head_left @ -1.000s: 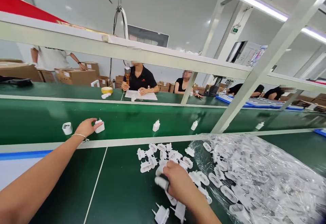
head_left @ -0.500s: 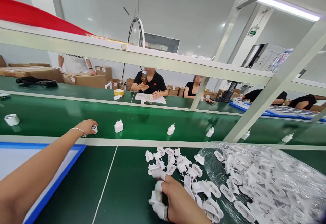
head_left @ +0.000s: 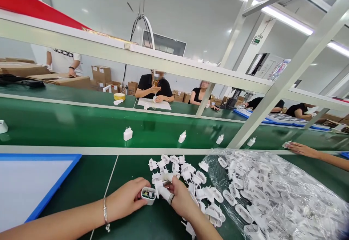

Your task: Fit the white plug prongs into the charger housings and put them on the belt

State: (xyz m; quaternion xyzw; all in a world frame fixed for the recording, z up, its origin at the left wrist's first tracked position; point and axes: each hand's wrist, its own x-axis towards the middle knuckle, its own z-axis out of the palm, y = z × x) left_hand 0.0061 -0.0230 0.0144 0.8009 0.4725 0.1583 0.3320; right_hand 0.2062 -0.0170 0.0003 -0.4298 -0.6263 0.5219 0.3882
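Left hand clamped on open white charger casing, right hand on white plug piece. Both look light, stiff plastic; hold by the body.

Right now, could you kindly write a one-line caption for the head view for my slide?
Left hand holds a white charger casing beside right hand gripping a white plug piece.

Right hand covers plug end; casing contents too small to tell.
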